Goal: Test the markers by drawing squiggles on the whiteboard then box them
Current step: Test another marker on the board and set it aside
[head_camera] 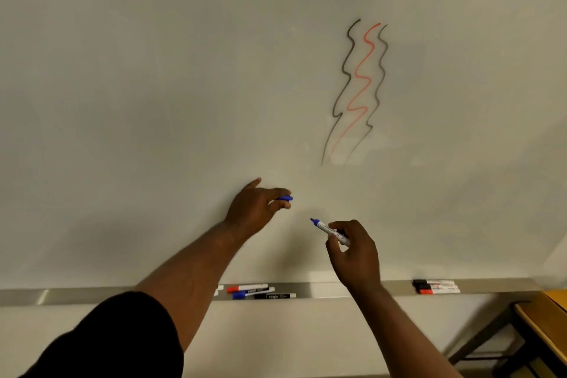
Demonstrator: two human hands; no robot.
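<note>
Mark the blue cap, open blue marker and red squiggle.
Blue plastic cap (285, 198): head view, exposed end.
Uncapped blue-tipped white marker (324, 227): head view, barrel.
Red wavy squiggle (369, 80): head view, middle bend.

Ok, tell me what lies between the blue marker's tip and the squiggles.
Nothing but bare whiteboard: the head view shows an unmarked stretch between the blue marker in the right hand and the three squiggles.

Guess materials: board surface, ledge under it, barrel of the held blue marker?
Glossy white whiteboard: coated steel or melamine, unclear which; streaky reflections show smooth gloss.
Long grey ledge: likely brushed aluminium, dull metallic sheen with one glint.
White-barrelled blue marker in the right hand: probably smooth plastic, printed text; blue cap in the left hand likewise.
</note>
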